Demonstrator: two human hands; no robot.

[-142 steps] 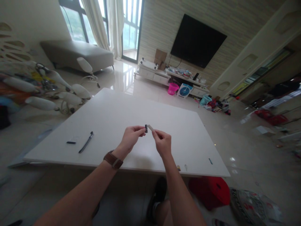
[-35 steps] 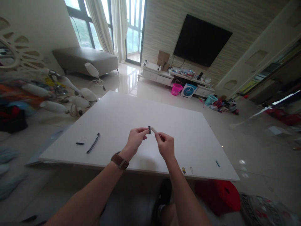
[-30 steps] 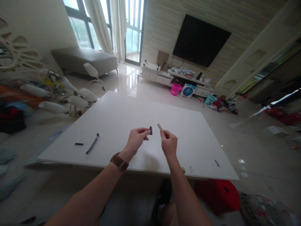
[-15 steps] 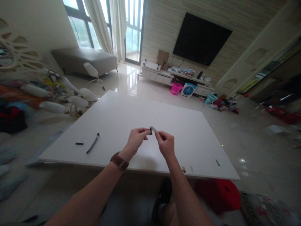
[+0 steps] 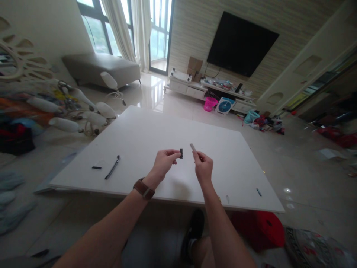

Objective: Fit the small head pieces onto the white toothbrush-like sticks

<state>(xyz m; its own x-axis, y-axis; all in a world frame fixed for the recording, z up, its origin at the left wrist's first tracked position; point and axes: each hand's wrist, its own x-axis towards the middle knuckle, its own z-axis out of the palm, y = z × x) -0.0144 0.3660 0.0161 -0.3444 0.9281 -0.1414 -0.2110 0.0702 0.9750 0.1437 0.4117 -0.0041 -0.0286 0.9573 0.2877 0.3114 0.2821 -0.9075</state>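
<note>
Over the middle of the white tabletop [image 5: 167,128], my left hand [image 5: 164,163] pinches a small black rectangular piece [image 5: 181,153] between thumb and fingers. To its right, my right hand [image 5: 204,166] grips a short, flat grey strip [image 5: 192,147] that points up and to the left. A gap separates the strip from the black piece. What kind of thing either one is, I cannot make out. On the table to the left lie a slim dark handle with a small angled head [image 5: 112,167], much like a razor, and a short black bar [image 5: 96,168].
Near the table's right corner lies a small dark teal stick [image 5: 259,192]. A small clear piece [image 5: 228,199] sits by the front edge. A red stool [image 5: 267,229] stands below that edge, and a white-shaded lamp [image 5: 97,115] lies beyond the left side.
My right hand has moved right with the grey strip, away from the black piece it was touching or nearly touching. My left hand keeps hold of the black piece.
</note>
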